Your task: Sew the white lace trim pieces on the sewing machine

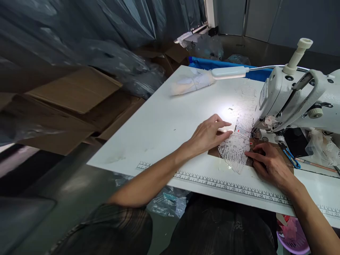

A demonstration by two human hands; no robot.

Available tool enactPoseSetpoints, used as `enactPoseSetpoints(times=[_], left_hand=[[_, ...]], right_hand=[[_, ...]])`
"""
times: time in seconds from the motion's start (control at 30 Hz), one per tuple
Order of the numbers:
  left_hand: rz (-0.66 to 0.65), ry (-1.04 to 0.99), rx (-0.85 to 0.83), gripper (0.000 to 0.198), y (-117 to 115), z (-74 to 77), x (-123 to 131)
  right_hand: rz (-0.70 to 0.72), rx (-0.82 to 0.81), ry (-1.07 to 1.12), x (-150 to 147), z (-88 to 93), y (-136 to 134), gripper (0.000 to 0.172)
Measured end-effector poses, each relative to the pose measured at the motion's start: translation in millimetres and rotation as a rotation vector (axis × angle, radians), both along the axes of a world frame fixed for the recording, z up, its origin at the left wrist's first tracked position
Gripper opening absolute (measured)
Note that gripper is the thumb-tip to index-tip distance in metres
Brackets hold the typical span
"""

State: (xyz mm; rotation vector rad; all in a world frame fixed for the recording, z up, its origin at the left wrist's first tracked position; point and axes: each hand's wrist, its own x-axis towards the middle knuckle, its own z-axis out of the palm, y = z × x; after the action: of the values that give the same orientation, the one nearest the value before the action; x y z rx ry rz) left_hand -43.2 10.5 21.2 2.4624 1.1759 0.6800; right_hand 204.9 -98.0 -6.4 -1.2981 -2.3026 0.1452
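White lace fabric (235,152) lies under the needle area of a white sewing machine (276,95), its scalloped end toward the table's front edge. My left hand (211,132) rests at the lace's left side, fingers apart, fingertips on its edge. On the right side of the lace, my right hand (268,163) has its thumb and index finger near the edge, with the fingers bent and nothing visibly gripped. Beneath the lace is a brown plate (214,151) on the table. More lace (248,92) trails behind the needle.
The white table (148,127) has a ruler strip (212,184) along its front. A wrapped bundle (192,83) lies at the back beside a lamp (230,72). Blue snips (290,157) and lace scraps (322,148) are right. Cardboard boxes (77,90) stand left; a pink basket (294,239) sits below.
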Motion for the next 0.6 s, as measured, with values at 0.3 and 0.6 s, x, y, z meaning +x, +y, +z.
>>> enactPoseSetpoints(times=[0.3, 0.6], left_hand=[[-0.672, 0.197, 0.436, 0.021, 4.7, -4.4, 20.8], [-0.786, 0.076, 0.173, 0.02, -12.8, -3.3, -6.7]], right_hand=[[-0.003, 0.003, -0.021, -0.1, 1.3, -0.1, 0.032], [-0.019, -0.009, -0.009, 0.4, -3.5, 0.7, 0.031]])
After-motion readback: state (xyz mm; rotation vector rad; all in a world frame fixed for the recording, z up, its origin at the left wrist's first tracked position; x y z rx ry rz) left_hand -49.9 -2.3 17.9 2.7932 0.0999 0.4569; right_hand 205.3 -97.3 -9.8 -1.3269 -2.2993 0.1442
